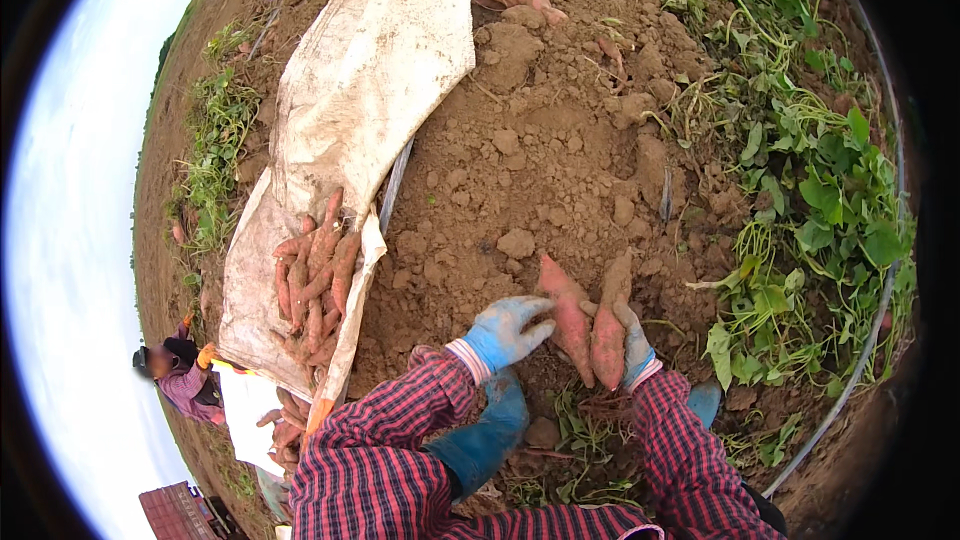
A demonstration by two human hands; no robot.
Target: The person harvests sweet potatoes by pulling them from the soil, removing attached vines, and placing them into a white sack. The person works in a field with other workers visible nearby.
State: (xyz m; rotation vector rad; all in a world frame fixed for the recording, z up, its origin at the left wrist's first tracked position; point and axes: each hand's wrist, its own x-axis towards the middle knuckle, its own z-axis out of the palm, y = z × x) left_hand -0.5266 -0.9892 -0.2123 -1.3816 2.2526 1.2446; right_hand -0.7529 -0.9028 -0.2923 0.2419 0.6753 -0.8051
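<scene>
My left hand (pixel 512 331), in a blue and grey work glove, is beside a large red sweet potato (pixel 568 315) at lower centre, its fingers spread at the root's left side. My right hand (pixel 634 337), gloved alike, grips a second, soil-coated sweet potato (pixel 610 326) from its right side. The two roots lie side by side, nearly upright in the picture, above loose soil and thin roots. To the left, a pile of sweet potatoes (pixel 319 274) rests on a long dirty white woven sheet (pixel 367 75).
Green sweet potato vines (pixel 817 195) and a grey hose (pixel 874 322) run along the right. More sweet potatoes (pixel 529 0) lie in the soil at the top. A person (pixel 180 379) with orange gloves is at the sheet's far left side. A dark red truck bed (pixel 176 514) stands lower left.
</scene>
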